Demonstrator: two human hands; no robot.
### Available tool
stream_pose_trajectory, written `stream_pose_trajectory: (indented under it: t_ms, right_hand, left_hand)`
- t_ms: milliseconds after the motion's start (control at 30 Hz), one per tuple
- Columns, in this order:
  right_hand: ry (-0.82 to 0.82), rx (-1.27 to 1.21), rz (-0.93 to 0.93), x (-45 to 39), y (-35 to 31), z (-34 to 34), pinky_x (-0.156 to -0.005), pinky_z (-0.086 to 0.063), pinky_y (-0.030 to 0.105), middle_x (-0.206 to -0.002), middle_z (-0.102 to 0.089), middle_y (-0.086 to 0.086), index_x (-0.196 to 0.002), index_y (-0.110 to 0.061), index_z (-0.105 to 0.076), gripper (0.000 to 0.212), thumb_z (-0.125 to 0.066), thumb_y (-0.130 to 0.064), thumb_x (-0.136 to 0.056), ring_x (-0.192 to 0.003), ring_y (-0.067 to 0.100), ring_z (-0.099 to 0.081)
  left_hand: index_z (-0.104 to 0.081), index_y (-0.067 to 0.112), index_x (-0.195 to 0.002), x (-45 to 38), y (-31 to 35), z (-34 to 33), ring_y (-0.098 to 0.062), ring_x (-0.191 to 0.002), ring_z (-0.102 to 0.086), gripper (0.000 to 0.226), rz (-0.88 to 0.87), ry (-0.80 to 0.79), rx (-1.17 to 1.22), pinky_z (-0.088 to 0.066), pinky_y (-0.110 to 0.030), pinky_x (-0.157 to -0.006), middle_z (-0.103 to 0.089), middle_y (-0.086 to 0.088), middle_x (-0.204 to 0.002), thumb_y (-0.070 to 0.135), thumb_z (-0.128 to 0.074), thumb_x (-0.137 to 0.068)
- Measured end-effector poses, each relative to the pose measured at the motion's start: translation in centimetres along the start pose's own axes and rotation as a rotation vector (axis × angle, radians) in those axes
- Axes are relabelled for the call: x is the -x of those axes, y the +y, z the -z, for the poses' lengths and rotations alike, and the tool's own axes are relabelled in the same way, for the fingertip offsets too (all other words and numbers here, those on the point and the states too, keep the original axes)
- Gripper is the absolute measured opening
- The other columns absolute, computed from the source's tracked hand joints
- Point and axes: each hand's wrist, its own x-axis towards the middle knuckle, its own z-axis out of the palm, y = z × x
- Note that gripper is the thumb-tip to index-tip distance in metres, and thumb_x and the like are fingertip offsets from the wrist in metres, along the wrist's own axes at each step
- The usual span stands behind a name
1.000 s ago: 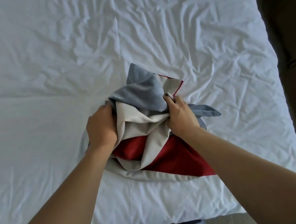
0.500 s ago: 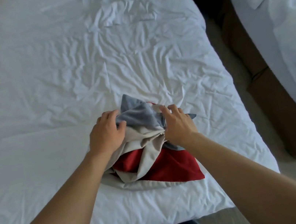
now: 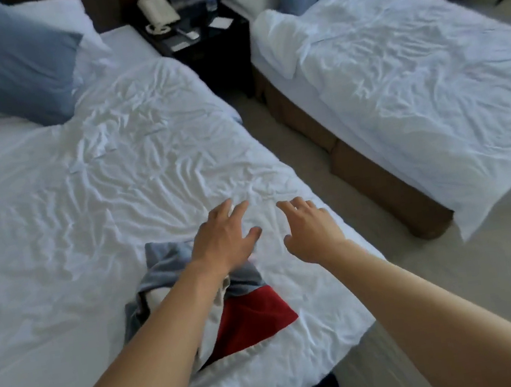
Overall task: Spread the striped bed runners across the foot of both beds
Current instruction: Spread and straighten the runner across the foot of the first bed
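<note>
Both hands, the left hand and the right hand, hover open and hold nothing above the near bed, where the runner lies bunched at the foot, unspread, and the far bed on the right shows none.

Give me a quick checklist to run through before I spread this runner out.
1. Runner in hand: not ok. The left hand and right hand are open above the sheet, gripping nothing.
2. Runner unfolded: not ok. The bed runner lies bunched near the foot of the near bed.
3. Runner's long edges found: cannot tell, folds hide them.
4. Near bed's foot free of other items: ok.
5. Far bed has a runner: not ok, none visible there.
</note>
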Motion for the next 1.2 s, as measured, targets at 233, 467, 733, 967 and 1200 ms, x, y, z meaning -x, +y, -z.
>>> stream_pose_trajectory:
  t_ms: [233, 467, 733, 967, 1200]
  right_hand:
    - [0.135, -0.066, -0.321, 8.1, 16.6, 5.6, -0.096, -0.044, 0.042, -0.136, -0.05, 0.004, -0.147, -0.025, -0.036, 0.064, -0.061, -0.029, -0.088, -0.121, 0.027, -0.051]
    - [0.203, -0.124, -0.602, 19.2, 35.7, 10.1, -0.096, -0.045, 0.042, -0.133, -0.052, 0.005, -0.144, -0.023, -0.041, 0.061, -0.056, -0.031, -0.085, -0.122, 0.028, -0.05]
    - [0.267, -0.163, -0.846, 28.7, 53.2, 14.1, -0.099, -0.044, 0.041, -0.133, -0.05, 0.005, -0.142, -0.024, -0.042, 0.057, -0.056, -0.038, -0.088, -0.123, 0.028, -0.05]
    - [0.295, -0.178, -0.951, 30.5, 65.8, 16.3, -0.101, -0.042, 0.04, -0.135, -0.049, 0.003, -0.144, -0.024, -0.04, 0.058, -0.055, -0.039, -0.09, -0.124, 0.025, -0.048]
    - [0.28, -0.152, -1.051, 28.2, 81.9, 20.8, -0.102, -0.04, 0.04, -0.137, -0.049, 0.002, -0.144, -0.024, -0.039, 0.057, -0.053, -0.041, -0.091, -0.127, 0.024, -0.047]
  left_hand:
    - [-0.032, 0.034, -0.15, -5.6, 18.3, -2.0, -0.025, -0.144, -0.033, 0.064, -0.281, -0.065, -0.076, -0.041, -0.045, -0.107, -0.029, 0.0, -0.16, 0.063, -0.041, -0.094]
    - [-0.033, 0.031, -0.151, -8.4, 41.5, -7.4, -0.022, -0.141, -0.033, 0.062, -0.55, -0.156, -0.077, -0.039, -0.043, -0.11, -0.032, 0.001, -0.157, 0.056, -0.044, -0.096]
    - [-0.034, 0.029, -0.151, -10.0, 62.7, -12.8, -0.024, -0.136, -0.041, 0.063, -0.756, -0.269, -0.101, -0.038, -0.042, -0.109, -0.038, 0.001, -0.152, 0.056, -0.048, -0.096]
    - [-0.033, 0.029, -0.152, -14.8, 76.2, -17.5, -0.023, -0.138, -0.037, 0.063, -0.881, -0.317, -0.12, -0.036, -0.041, -0.11, -0.035, 0.001, -0.154, 0.056, -0.047, -0.097]
    - [-0.035, 0.03, -0.151, -24.9, 91.6, -22.9, -0.021, -0.137, -0.038, 0.063, -0.994, -0.351, -0.086, -0.039, -0.039, -0.109, -0.036, 0.003, -0.153, 0.057, -0.048, -0.096]
